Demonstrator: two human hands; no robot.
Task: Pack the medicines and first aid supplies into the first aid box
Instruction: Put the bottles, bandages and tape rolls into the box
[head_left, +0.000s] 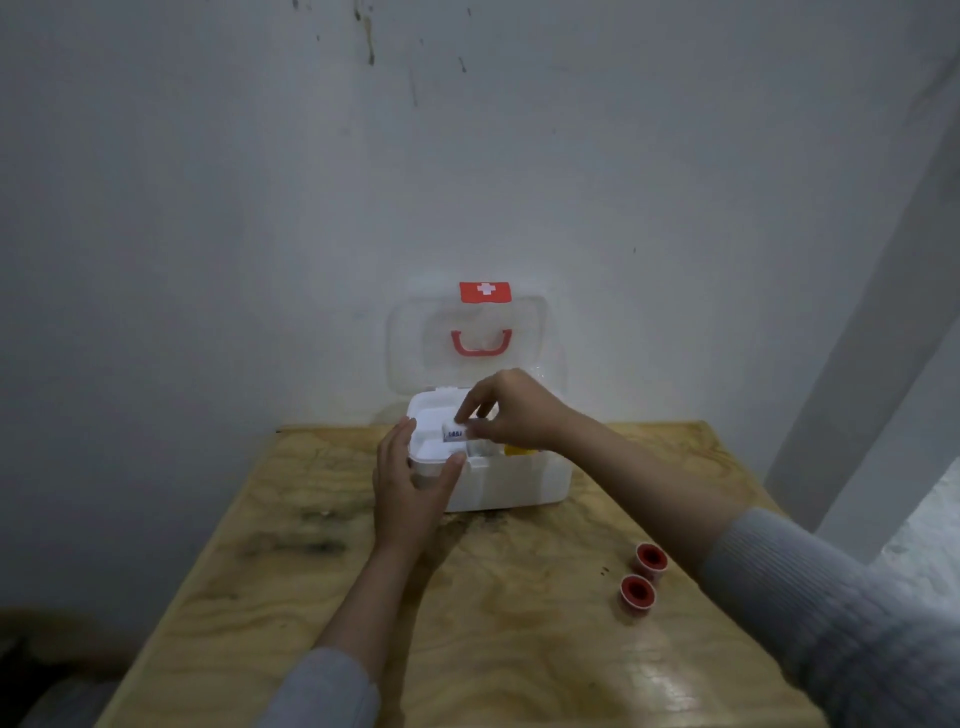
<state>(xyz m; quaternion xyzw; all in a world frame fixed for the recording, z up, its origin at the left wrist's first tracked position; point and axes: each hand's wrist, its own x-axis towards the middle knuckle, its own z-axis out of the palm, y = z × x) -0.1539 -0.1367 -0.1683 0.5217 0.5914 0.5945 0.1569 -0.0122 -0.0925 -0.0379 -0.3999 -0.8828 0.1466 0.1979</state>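
The white first aid box (519, 486) stands at the far side of the wooden table, its clear lid (410, 338) up against the wall, with a red cross label and red handle. My left hand (410, 483) grips the box's front left corner, thumb on the white inner tray (431, 452). My right hand (511, 410) reaches over the box and pinches a small white medicine box (453, 433) with blue print above the tray. Something yellow (519, 450) shows inside the box under my right wrist. Two red-capped tape rolls (644, 574) lie on the table at the right.
The wooden table (311, 597) has dark stains on its left half and stands against a grey wall. A white pillar (857, 415) rises at the right. The floor drops away at the table's left edge.
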